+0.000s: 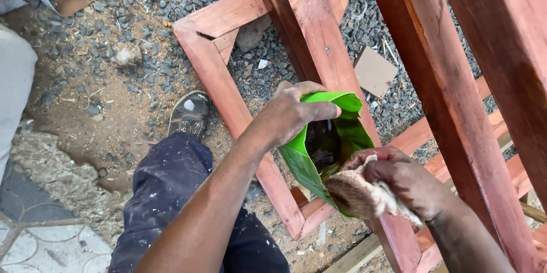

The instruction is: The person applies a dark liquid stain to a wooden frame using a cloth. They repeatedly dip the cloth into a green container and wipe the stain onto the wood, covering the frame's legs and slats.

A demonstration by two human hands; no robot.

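The left hand (293, 114) clamps the rim of a cut green plastic container (327, 147), thumb on one side and fingers curled over the other, holding it tilted above the gravel ground (142, 39). The right hand (401, 184) is closed around a stained wad of cloth (356, 196) — pressed at the container's lower lip. Both sit over the near corner of a reddish wooden frame (228, 96), with 1 dusty shoe (190, 114) just beside its left rail.

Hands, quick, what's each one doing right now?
Left hand: closed on the rim of the green container, holding it.
Right hand: closed around a stained rag at the container's opening.
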